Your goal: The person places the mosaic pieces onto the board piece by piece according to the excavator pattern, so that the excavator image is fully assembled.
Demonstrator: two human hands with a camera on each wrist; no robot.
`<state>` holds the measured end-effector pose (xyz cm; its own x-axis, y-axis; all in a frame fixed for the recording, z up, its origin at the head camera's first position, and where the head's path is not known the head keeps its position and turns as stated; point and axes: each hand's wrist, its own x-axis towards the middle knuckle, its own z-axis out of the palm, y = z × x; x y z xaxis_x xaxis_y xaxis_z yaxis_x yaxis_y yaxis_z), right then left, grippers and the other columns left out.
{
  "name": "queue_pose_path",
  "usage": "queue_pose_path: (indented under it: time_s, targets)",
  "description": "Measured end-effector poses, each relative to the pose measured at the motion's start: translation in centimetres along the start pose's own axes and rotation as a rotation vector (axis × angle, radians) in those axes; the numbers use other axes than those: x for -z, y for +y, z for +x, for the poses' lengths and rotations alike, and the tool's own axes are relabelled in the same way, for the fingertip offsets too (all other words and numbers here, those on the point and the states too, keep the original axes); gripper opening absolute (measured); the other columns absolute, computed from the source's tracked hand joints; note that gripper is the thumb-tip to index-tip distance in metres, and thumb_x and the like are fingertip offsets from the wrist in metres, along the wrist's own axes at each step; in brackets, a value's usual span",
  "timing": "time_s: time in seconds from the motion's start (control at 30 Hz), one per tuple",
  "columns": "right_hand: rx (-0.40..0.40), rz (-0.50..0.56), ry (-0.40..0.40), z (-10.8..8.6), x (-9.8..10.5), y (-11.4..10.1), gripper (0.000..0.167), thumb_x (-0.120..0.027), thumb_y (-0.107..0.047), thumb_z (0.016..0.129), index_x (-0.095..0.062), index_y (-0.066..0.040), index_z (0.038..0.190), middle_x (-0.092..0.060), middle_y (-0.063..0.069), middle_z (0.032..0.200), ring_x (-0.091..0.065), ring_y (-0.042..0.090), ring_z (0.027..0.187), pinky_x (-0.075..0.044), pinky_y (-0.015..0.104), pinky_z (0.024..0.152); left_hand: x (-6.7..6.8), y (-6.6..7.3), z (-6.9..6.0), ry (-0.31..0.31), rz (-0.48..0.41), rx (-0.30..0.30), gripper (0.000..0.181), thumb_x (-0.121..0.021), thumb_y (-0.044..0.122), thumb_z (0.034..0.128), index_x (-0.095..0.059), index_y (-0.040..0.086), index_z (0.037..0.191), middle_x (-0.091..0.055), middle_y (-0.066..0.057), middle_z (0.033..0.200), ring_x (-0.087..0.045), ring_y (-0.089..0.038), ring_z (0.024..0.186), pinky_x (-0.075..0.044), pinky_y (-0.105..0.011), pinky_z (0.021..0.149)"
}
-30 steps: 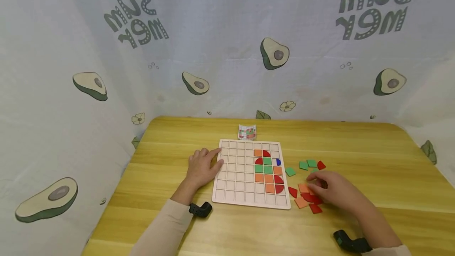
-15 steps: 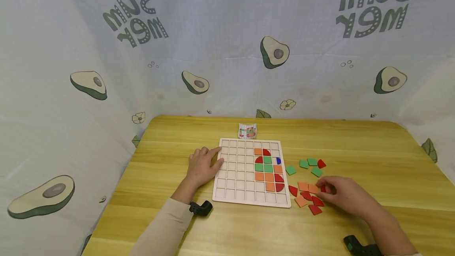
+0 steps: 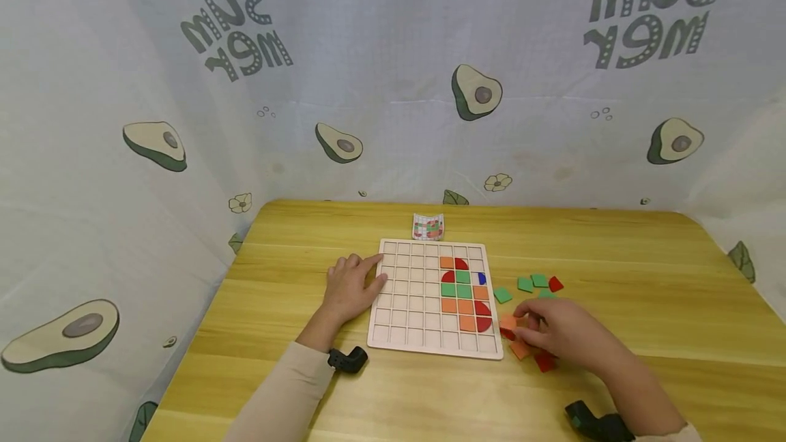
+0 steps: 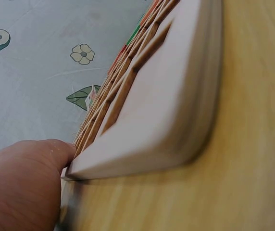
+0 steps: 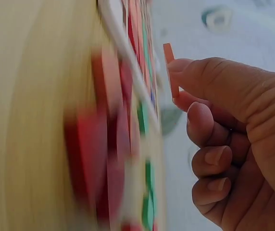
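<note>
orange tile [image 5: 174, 85], thin and flat, found grasped between the fingers [image 5: 209, 77] of the right hand [image 3: 561, 328]. monitoring from a distance, i judge it light, stiff, rather smooth and unlikely to break; i would hold it by two opposite edges, keeping the grip gentle. position: in the right wrist view the tile sits at the fingertips, one end projecting past them, apart from the desk [image 3: 393, 394]. from the head view i place it just right of the board [image 3: 434, 352]. loose red pieces [image 3: 545, 362] lie near it, green tiles [image 3: 525, 284] farther off. left hand [image 3: 348, 290]: not clenched, touching the board's left edge; i cannot tell how firmly it presses.
</note>
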<state>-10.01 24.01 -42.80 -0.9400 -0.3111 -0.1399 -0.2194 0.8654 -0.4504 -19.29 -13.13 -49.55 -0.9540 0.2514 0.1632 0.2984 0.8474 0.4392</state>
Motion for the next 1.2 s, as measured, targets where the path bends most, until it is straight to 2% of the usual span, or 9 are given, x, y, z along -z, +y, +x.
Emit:
queue_pose_path:
  time_s: [0.13,0.23,0.3,0.43,0.53,0.7,0.83,1.07,1.2]
  targets:
    - [0.089,0.009,-0.011,1.4,-1.1,-2.5,0.017,-0.079,-0.034,0.088,-0.071,-0.020,0.095,-0.048,-0.012,0.067,-0.041,0.001,0.060,-0.037,0.021,0.056,0.1,0.1,0.1,-0.001,0.000,-0.003,0.049,-0.058,0.047,0.0999,-0.060,0.025,0.144,-0.058,-0.005,0.099,-0.042,-0.020,0.085,-0.028,-0.035,0.077]
    - [0.169,-0.028,-0.004,2.3,-1.8,-3.8,0.016,-0.080,-0.033,0.088,-0.069,-0.022,0.089,-0.046,-0.013,0.066,-0.040,0.000,0.061,-0.036,0.020,0.057,0.2,0.1,0.0,-0.001,-0.001,-0.005,0.049,-0.058,0.046,0.0999,-0.060,0.025,0.144,-0.059,-0.006,0.100,-0.042,-0.020,0.085,-0.028,-0.035,0.076]
    - [0.193,-0.054,0.000,2.9,-2.2,-4.5,0.017,-0.080,-0.034,0.088,-0.067,-0.022,0.087,-0.048,-0.014,0.067,-0.040,0.000,0.062,-0.036,0.020,0.058,0.2,0.2,0.0,0.001,-0.002,-0.005,0.049,-0.058,0.046,0.0998,-0.060,0.025,0.144,-0.059,-0.006,0.100,-0.042,-0.021,0.085,-0.028,-0.035,0.076]
    - [0.194,-0.070,-0.001,3.8,-3.0,-5.1,0.019,-0.079,-0.034,0.089,-0.066,-0.020,0.086,-0.047,-0.012,0.067,-0.040,0.002,0.062,-0.035,0.021,0.058,0.2,0.2,0.0,0.005,-0.004,-0.006,0.049,-0.059,0.046,0.0997,-0.061,0.025,0.144,-0.059,-0.005,0.099,-0.042,-0.020,0.085,-0.028,-0.035,0.076]
    - [0.196,-0.075,0.019,4.3,-3.5,-5.3,0.017,-0.079,-0.032,0.089,-0.070,-0.017,0.090,-0.046,-0.011,0.065,-0.039,0.003,0.061,-0.033,0.021,0.057,0.2,0.2,0.0,0.005,-0.002,-0.006,0.049,-0.059,0.046,0.0997,-0.061,0.025,0.144,-0.058,-0.005,0.098,-0.042,-0.020,0.084,-0.028,-0.035,0.076]
    - [0.165,-0.097,0.035,4.6,-3.9,-5.6,0.021,-0.080,-0.029,0.087,-0.075,-0.014,0.101,-0.058,-0.012,0.076,-0.044,0.006,0.069,-0.037,0.022,0.062,0.2,0.2,0.0,0.004,0.000,-0.004,0.049,-0.059,0.046,0.0997,-0.061,0.025,0.143,-0.058,-0.004,0.097,-0.041,-0.020,0.084,-0.028,-0.035,0.076]
    - [0.152,-0.103,0.035,4.6,-4.0,-5.6,0.019,-0.079,-0.027,0.088,-0.076,-0.015,0.102,-0.065,-0.010,0.085,-0.047,0.008,0.073,-0.040,0.023,0.065,0.3,0.2,0.0,0.010,-0.003,-0.007,0.049,-0.059,0.046,0.0995,-0.061,0.025,0.143,-0.058,-0.004,0.097,-0.041,-0.019,0.084,-0.028,-0.035,0.076]
    - [0.202,-0.112,0.034,4.7,-4.2,-5.2,0.016,-0.077,-0.028,0.090,-0.076,-0.017,0.102,-0.061,-0.012,0.082,-0.045,0.006,0.072,-0.037,0.022,0.064,0.3,0.2,0.0,0.006,-0.007,-0.005,0.049,-0.059,0.046,0.0996,-0.061,0.025,0.143,-0.059,-0.004,0.098,-0.041,-0.019,0.084,-0.027,-0.035,0.075]
    - [0.187,-0.093,0.022,4.6,-3.9,-5.0,0.019,-0.077,-0.032,0.090,-0.076,-0.018,0.104,-0.062,-0.013,0.084,-0.046,0.006,0.073,-0.039,0.022,0.065,0.2,0.2,0.0,0.005,-0.002,-0.002,0.049,-0.059,0.046,0.0996,-0.061,0.026,0.144,-0.059,-0.005,0.098,-0.040,-0.019,0.083,-0.027,-0.035,0.075]
